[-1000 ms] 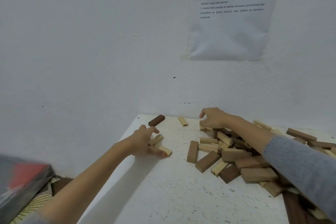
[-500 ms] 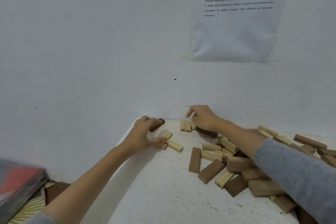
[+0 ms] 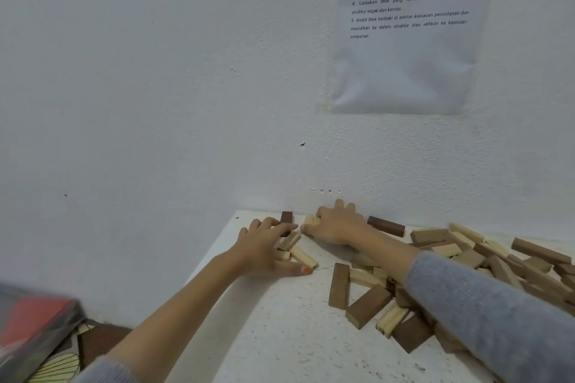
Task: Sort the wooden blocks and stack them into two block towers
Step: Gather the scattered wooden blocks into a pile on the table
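Head view looks down at a white table (image 3: 280,336) pushed against a white wall (image 3: 155,87). The left hand (image 3: 264,247) lies near the table's far-left corner, fingers spread and fairly straight over a small cluster of pale blocks (image 3: 300,256), the thumb stretched along the tabletop at five o'clock of the palm. A dark block (image 3: 286,217) sits at one o'clock of this hand, close to the wall. The right hand (image 3: 339,224) rests just beside it at three o'clock, its thumb and forefinger touching a pair of light blocks (image 3: 312,221). Whether it pinches them or only pushes, I cannot tell. A loose pile of blocks (image 3: 466,258), brown and pale mixed, sprawls at four o'clock of the right hand, partly under the grey sleeve (image 3: 485,305). A printed sheet (image 3: 404,65) hangs on the wall at one o'clock.
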{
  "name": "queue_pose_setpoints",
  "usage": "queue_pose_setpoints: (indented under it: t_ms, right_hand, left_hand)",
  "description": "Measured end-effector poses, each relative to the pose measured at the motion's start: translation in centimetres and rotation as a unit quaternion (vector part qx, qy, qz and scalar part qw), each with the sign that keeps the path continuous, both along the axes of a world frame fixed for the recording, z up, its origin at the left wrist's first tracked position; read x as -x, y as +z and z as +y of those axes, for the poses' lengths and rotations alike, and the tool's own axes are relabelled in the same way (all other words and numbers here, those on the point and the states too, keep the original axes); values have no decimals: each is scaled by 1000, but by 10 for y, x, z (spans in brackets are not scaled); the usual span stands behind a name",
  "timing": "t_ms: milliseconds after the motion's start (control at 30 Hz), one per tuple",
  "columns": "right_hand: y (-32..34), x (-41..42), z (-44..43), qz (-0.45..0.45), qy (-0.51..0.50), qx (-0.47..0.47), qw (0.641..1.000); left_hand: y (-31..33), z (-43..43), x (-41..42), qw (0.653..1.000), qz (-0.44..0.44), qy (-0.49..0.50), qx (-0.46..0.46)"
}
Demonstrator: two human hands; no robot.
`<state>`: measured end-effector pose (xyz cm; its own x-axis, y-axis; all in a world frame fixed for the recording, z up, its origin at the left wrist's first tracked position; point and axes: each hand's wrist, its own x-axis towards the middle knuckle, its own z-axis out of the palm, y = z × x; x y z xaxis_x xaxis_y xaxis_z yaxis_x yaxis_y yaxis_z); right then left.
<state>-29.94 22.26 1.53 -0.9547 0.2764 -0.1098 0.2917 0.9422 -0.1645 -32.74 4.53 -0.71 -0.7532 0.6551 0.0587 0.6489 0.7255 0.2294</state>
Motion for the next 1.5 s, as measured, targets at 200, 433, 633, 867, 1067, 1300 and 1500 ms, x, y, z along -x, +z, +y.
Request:
queue_pose_setpoints:
  t_ms: [200,433,633,867,1067,1300,1500]
  right_hand:
    - [5,-3,0,34,18,36,999]
    - [6,-7,5,-3,91,54,994]
    - [1,-7,6,47,112,29,992]
    - [14,-22,29,131,154,115,973]
    - [35,-38,51,204,142,201,948]
    - [31,-53,54,183,133,223,948]
    - [27,-65,40,146,139,222,954]
  left_hand:
    - [-1,9,-4,998,-13,24,-60]
    - [0,8,-2,996,-15,13,-90]
    - [-6,2,-9,986,-15,30,-163]
    - [3,-6,-15,984,-6,22,-179]
    - [17,-18,-29,973,-30,8,-229]
    - [17,-27,-52,986,-88,-49,-130]
    - [28,-33,-57,984,-160,-75,-20]
